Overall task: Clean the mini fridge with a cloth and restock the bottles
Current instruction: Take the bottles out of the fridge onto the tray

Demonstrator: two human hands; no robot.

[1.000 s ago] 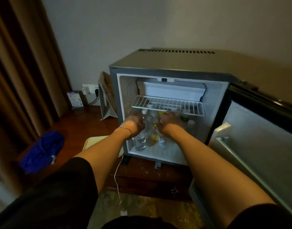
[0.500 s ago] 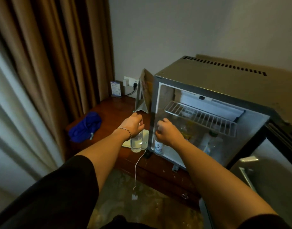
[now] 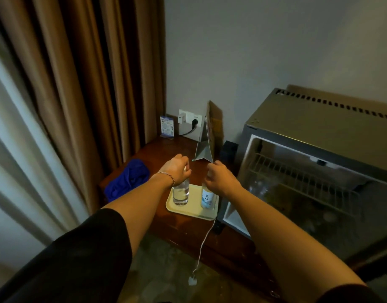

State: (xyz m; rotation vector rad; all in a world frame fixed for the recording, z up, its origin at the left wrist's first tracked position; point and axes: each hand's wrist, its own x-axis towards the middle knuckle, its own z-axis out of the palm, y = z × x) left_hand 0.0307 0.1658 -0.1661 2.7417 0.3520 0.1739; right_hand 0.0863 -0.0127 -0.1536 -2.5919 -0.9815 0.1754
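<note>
My left hand (image 3: pixel 177 170) grips the top of a clear water bottle (image 3: pixel 180 194) that stands on the left side of a cream tray (image 3: pixel 189 212). My right hand (image 3: pixel 220 179) grips the top of a labelled bottle (image 3: pixel 206 200) standing at the tray's right side. The open mini fridge (image 3: pixel 319 136) is to the right, with a wire shelf (image 3: pixel 302 178) and several blurred bottles (image 3: pixel 260 189) under it. A crumpled blue cloth (image 3: pixel 127 179) lies on the wooden surface left of the tray.
A folded standing card (image 3: pixel 204 145) is behind the tray. A wall socket with plugs (image 3: pixel 190 120) and a small sign (image 3: pixel 167 125) are at the back. Brown curtains (image 3: pixel 89 84) hang at the left. A white cord (image 3: pixel 204 241) dangles off the wooden ledge's front edge.
Both hands carried a bottle each out of the fridge and leftward, and the bottles now stand on the tray. The view has swung left.
</note>
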